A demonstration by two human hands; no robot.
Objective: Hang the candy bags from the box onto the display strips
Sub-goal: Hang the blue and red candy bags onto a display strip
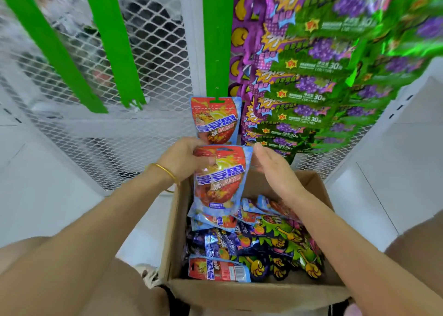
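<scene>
1 red/blue candy bag (220, 179) in L hand (184, 157): grip is closed on the bag's top-left corner, digits pinching it. Bag is upright, above the cardboard box (251, 291), just below the hung bag (214, 120). Hung bag has the same print and sits at the bottom end of the middle green strip (217, 40).

R hand (273, 169): grip open, holds nothing, fingers straight and together, palm toward the bag's right edge. Just beside it; can't tell if touching.

Label on both bags: big white chars on a blue band, reads like 曼妥思. Smaller line under it is too blurred.

Box holds loose bags (263, 244): more red/blue, dark blue/purple, green w/ yellow cartoon fists. Text there is unreadable.

Right of the strip: grape bags (311, 81) hang in overlapping rows, purple/green, "30" legible on several, rest blurred.

2 more green strips (112, 40) to the left, in front of the white mesh panel (155, 64). Gold bangle (166, 170) on L wrist.
</scene>
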